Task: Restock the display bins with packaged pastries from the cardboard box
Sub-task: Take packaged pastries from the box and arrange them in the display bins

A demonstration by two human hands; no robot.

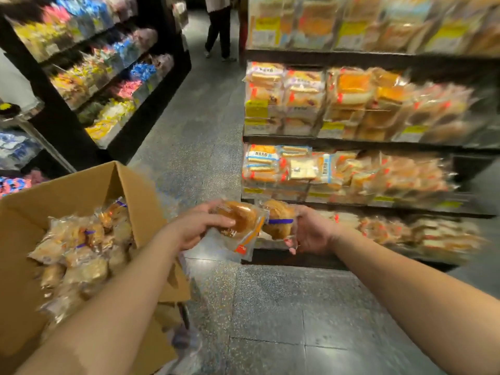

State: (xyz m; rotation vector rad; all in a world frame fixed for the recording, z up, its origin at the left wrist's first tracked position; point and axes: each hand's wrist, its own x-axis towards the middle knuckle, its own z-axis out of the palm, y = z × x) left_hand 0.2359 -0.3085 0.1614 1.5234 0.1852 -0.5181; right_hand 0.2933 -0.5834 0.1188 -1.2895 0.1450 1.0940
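An open cardboard box point(24, 220) at my lower left holds several clear-wrapped pastries point(78, 247). My left hand point(200, 226) grips a packaged pastry with an orange label point(240, 226) above the floor. Right beside it, my right hand point(311, 234) holds a second packaged pastry with a purple band point(278, 220). Both packs touch each other in front of the lowest display bin point(405, 234), which holds similar packs. The shelves on the right are blurred.
Tiered display bins of packaged bread point(351, 104) fill the right side. A black rack of coloured candy bags point(102, 77) stands at the left. A person's legs point(219, 31) are at the far end of the grey tiled aisle point(270, 307).
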